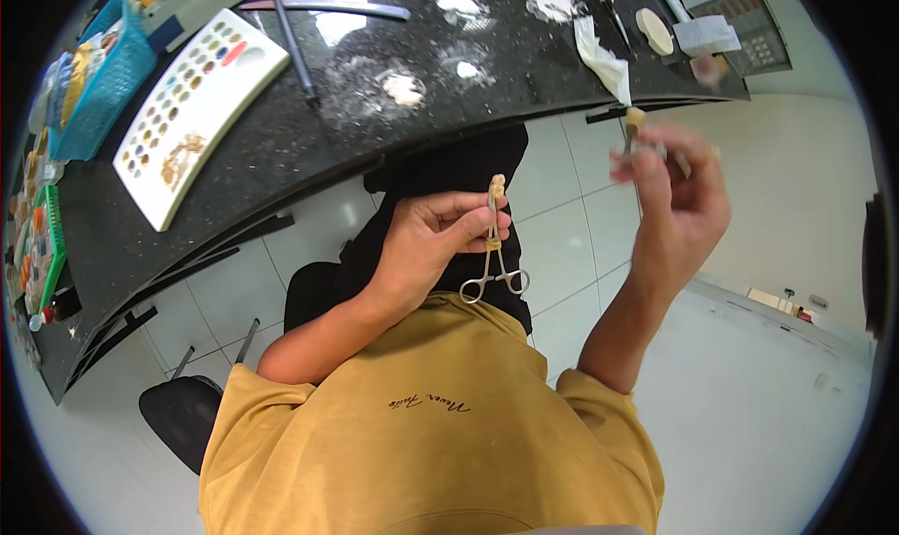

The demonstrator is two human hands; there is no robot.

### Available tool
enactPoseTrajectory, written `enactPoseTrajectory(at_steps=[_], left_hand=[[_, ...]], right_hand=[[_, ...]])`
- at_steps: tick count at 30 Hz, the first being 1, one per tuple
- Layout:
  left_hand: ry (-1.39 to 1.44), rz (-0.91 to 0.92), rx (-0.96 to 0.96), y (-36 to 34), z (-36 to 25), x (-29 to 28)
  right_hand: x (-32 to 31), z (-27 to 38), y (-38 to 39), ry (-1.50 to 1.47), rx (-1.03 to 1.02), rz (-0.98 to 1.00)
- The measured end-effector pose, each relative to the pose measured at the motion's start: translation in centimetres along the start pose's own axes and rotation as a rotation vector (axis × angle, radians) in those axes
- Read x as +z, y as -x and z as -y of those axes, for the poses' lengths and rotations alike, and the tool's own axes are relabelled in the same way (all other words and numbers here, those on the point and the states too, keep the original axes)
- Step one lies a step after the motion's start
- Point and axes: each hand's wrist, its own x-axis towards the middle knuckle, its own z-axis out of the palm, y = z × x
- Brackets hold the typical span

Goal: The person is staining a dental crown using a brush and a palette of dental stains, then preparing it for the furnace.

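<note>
My left hand point(421, 240) is closed around the shanks of a pair of hemostats point(493, 268), held upright in front of my shirt with the ring handles downward. A yellowish band is wrapped round the shanks below my fingers. At the top, the jaws meet a small tooth-coloured piece that looks like a dental crown point(498, 187). Out to the right and higher up, my right hand point(682, 189) pinches a greyish tool with a tan tip point(636, 117). Motion smears that tool and my fingertips, so its exact kind cannot be made out.
The dark speckled counter point(262, 151) curves across the far side, dusted with white powder point(405, 89). A white palette with coloured wells point(201, 114), a blue basket point(98, 86) and a green tray point(49, 254) stand left. Crumpled tissue point(601, 62) lies right. A black stool point(178, 413) stands lower left.
</note>
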Motion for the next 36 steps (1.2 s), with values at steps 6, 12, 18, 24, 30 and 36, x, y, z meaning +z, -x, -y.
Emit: enactPoseTrajectory(at_steps=[6,12,18,24,30,36], left_hand=[[0.008,0.008,-0.107,-1.8,1.8,0.2],[-0.084,-0.001,-0.096,-2.2,3.0,0.5],[-0.119,-0.004,-0.015,-2.4,4.1,1.6],[-0.115,-0.009,-0.02,-1.9,3.4,2.2],[-0.078,0.067,-0.206,-1.9,2.8,0.4],[0.056,0.175,-0.36,-2.0,2.0,-0.5]], right_hand=[[0.0,-6.3,8.9,-0.44,0.552,-0.137],[1.1,-7.4,12.0,-0.482,0.592,-0.24],[0.9,-6.2,12.6,-0.478,0.614,-0.24],[0.6,-6.3,12.9,-0.42,0.549,-0.264],[-0.5,-6.9,11.4,-0.417,0.617,-0.214],[-0.2,-7.5,10.4,-0.446,0.611,-0.146]])
